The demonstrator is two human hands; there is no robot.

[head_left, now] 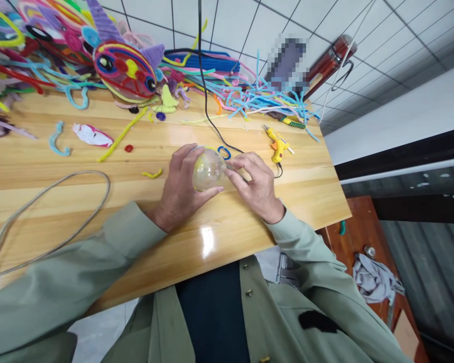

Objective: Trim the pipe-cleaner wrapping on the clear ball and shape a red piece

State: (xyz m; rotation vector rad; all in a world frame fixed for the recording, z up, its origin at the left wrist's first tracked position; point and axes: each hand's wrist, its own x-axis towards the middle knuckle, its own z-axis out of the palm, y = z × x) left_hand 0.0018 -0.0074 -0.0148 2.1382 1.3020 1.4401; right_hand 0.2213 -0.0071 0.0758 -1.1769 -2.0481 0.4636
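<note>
Small craft workspace, wooden tabletop (174, 252) spanning the frame, piled colorful pipe cleaners (245, 96) along its far edge, yellow glue gun (279, 144) at upper right of center, decorated fish-like face (125, 71) at upper left, white tiled surface (234, 20) beyond

The left side of the clear round ball (210, 170) is hidden behind the fingers of the left hand (178, 189). Whatever the fingertips of the right hand (259, 185) pinch at its edge is too small to tell. Behind those fingers, part of the thin black cable (203, 83) is hidden; its far end is cut off by the top edge. Well beyond them, a dark object (287, 59) is blurred into blocks. Far left of the left fingers, the fuzzy multicoloured stems (2, 60) are cut off.
</note>
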